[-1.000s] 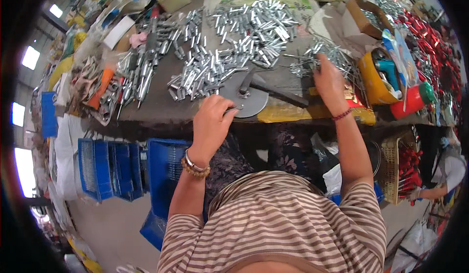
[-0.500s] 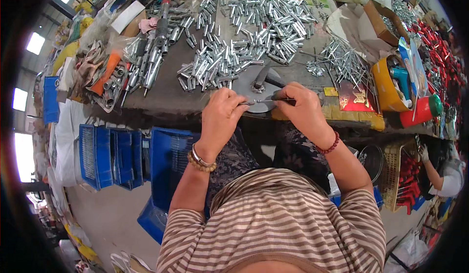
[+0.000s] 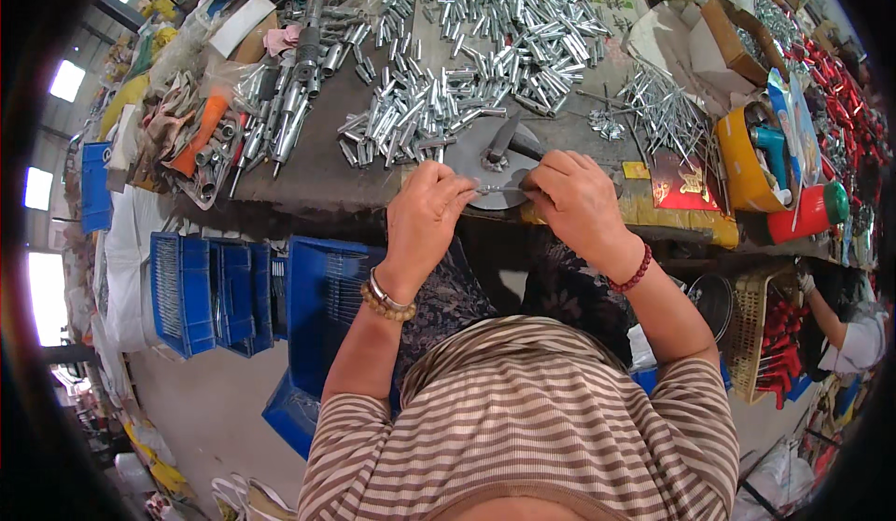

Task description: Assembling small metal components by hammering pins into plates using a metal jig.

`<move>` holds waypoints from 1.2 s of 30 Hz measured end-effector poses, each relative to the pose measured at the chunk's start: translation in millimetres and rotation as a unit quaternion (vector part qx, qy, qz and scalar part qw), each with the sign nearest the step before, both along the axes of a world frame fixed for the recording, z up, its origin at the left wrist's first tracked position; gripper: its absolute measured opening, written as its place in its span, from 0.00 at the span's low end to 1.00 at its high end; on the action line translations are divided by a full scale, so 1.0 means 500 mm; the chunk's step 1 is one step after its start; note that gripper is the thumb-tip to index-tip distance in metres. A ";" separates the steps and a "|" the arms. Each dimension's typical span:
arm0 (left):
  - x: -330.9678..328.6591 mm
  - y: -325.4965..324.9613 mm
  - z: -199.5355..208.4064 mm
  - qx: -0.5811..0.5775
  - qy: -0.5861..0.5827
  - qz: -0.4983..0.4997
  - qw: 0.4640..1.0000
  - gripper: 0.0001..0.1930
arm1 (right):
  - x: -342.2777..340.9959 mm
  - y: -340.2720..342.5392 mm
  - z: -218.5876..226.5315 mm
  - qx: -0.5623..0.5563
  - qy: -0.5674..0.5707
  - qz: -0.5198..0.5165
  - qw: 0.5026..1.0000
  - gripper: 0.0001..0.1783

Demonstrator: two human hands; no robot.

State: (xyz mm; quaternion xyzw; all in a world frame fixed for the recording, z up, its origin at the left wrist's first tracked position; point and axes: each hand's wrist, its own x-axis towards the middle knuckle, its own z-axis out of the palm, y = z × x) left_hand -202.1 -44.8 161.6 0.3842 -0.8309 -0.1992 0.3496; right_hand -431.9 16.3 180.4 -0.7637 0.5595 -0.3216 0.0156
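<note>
Just over the table's near edge, my left hand (image 3: 427, 218) and my right hand (image 3: 581, 204) face each other, fingertips pinched on a thin metal rod (image 3: 504, 190) lying level between them. A small fitting shows on the rod close to my left fingers; both ends are hidden in my grip. Right behind it is a grey round plate (image 3: 470, 152) with a dark hammer-like tool (image 3: 504, 137) on it. Farther back lies a heap of short shiny metal tubes (image 3: 420, 111). To the right of the plate is a bundle of thin metal rods (image 3: 661, 101).
Long metal tools (image 3: 291, 115) lie at the left of the table. A yellow container (image 3: 739, 162) and a red jar with green lid (image 3: 801, 213) stand at the right. Blue bins (image 3: 191, 292) are below the table's edge at left; another person's arm (image 3: 826, 320) shows at far right.
My right hand has shifted slightly and its fingers have closed in more over the rod's right end. My left hand keeps nearly the same place. The view has moved a little.
</note>
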 end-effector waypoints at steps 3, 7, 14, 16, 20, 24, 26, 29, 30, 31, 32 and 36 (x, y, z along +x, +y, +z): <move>0.000 0.001 -0.003 0.005 0.002 0.004 1.000 0.08 | -0.003 -0.003 -0.002 0.001 -0.016 0.013 1.000 0.09; 0.001 -0.002 -0.003 0.009 0.002 0.005 1.000 0.08 | -0.002 -0.012 -0.002 -0.013 -0.024 0.020 0.999 0.09; -0.009 -0.005 -0.005 -0.022 -0.010 -0.005 1.000 0.09 | -0.010 -0.033 -0.011 0.022 -0.040 0.030 0.998 0.08; -0.007 -0.001 -0.004 -0.013 -0.004 -0.004 1.000 0.09 | -0.003 -0.035 -0.019 0.018 -0.046 0.028 0.998 0.07; 0.005 0.006 -0.010 -0.016 -0.008 0.001 1.000 0.09 | 0.013 -0.032 -0.028 -0.002 -0.063 0.021 0.998 0.07; 0.001 0.005 -0.022 -0.018 0.002 -0.001 1.000 0.10 | -0.012 -0.012 -0.027 -0.039 -0.105 -0.035 0.993 0.09; -0.012 -0.002 -0.034 -0.003 0.012 -0.010 1.000 0.10 | -0.071 -0.006 -0.037 -0.022 -0.083 -0.144 0.986 0.09; 0.005 0.002 0.003 -0.010 0.017 -0.001 1.000 0.10 | -0.143 -0.014 -0.013 -0.062 -0.032 -0.203 0.977 0.09; 0.000 -0.004 -0.004 -0.005 0.022 -0.005 1.000 0.10 | -0.168 -0.019 -0.026 -0.053 -0.002 -0.214 0.975 0.10; -0.004 -0.012 -0.008 -0.004 0.023 -0.006 1.000 0.10 | -0.185 -0.025 -0.035 -0.045 0.027 -0.225 0.973 0.11; -0.005 -0.013 -0.014 -0.002 0.018 -0.007 1.000 0.10 | -0.192 -0.027 -0.041 -0.043 0.029 -0.225 0.973 0.11; -0.003 -0.021 -0.009 -0.012 0.023 -0.006 1.000 0.09 | -0.201 -0.040 -0.043 -0.034 0.080 -0.204 0.975 0.08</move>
